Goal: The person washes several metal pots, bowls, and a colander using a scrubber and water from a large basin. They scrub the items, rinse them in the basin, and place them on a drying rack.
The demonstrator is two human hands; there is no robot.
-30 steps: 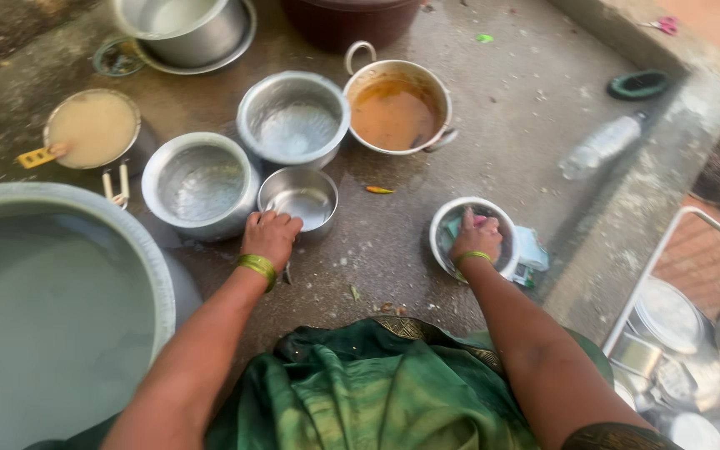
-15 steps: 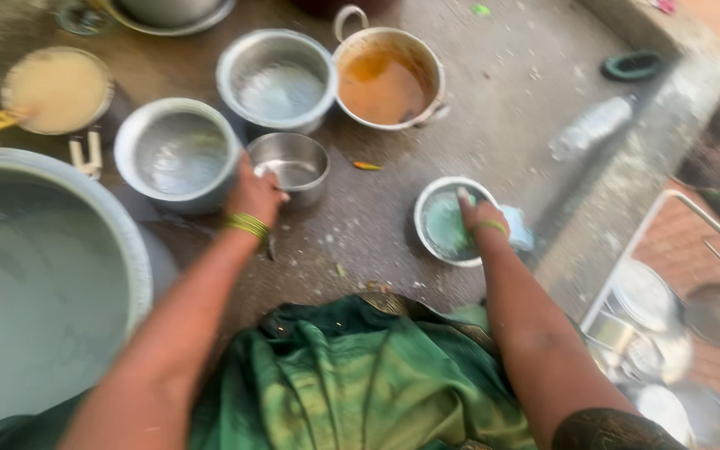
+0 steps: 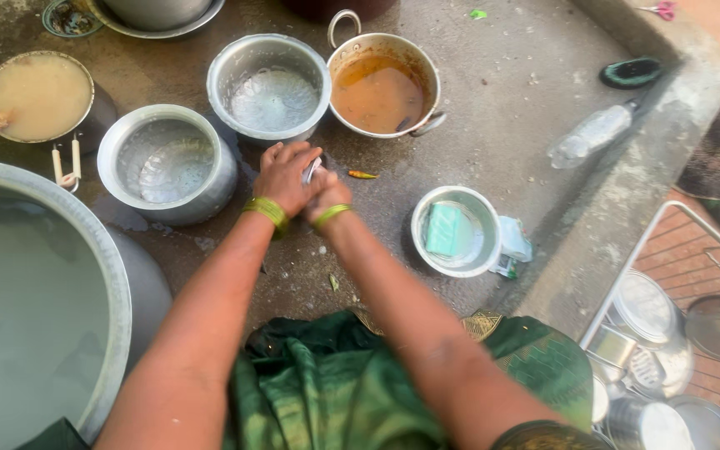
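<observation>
My left hand (image 3: 283, 173) and my right hand (image 3: 332, 195) are pressed together over a small steel bowl (image 3: 312, 170) on the wet concrete floor. Only a sliver of the bowl shows between the fingers. The left hand grips it from the left, with a green bangle on the wrist. The right hand is closed against it from the right. Whether the right hand also holds something else is hidden. To the right, apart from both hands, stands a small steel bowl (image 3: 427, 250) with a green soap bar (image 3: 444, 229) in it.
Around the hands stand two steel pots (image 3: 118, 142) (image 3: 227, 67), a handled pot of orange-brown liquid (image 3: 427, 75), and a pot of beige liquid (image 3: 39, 96). A large water basin (image 3: 122, 275) fills the left. A plastic bottle (image 3: 593, 133) lies right, and a rack of steel vessels (image 3: 668, 333) stands lower right.
My right hand left the soap bowl and moved left to join my left hand on the small steel bowl. The camera view has shifted slightly.
</observation>
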